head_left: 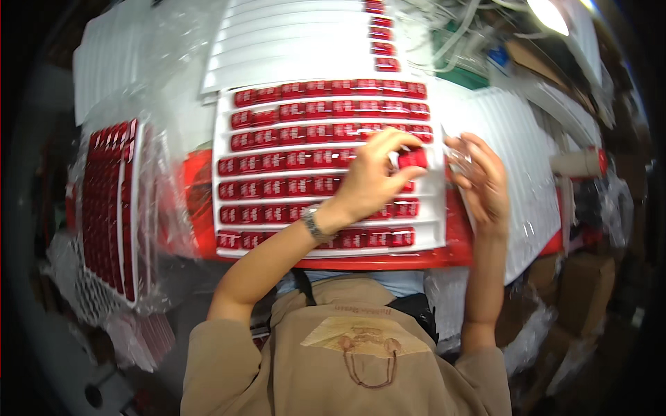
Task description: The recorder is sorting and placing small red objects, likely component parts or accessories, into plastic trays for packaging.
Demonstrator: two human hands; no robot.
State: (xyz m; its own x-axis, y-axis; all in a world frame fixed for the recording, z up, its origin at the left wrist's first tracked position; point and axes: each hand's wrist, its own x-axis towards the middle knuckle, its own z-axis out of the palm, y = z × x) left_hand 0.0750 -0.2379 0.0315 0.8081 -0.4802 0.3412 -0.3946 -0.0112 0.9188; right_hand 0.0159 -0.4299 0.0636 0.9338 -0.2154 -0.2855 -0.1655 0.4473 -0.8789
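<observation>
My left hand (371, 173), with a watch (313, 223) on its wrist, reaches over the right part of a white tray (431, 236). Between thumb and fingers it pinches a small red block-like piece (412, 159), just above the tray. Several rows of similar glossy red pieces (291, 163) with pale print lie in the tray's slots; my left forearm hides some of the lower rows. Beyond the tray's right edge is my right hand (488, 182), fingers curled together. Something clear and shiny shows at its fingertips, too blurred to name.
Behind stands another white ridged tray (291, 41) with red pieces along its right side. A plastic-wrapped tray of red pieces (107, 208) is at the left. White ridged trays (520, 132) lie at the right, near cables (461, 31) and cardboard boxes (586, 291).
</observation>
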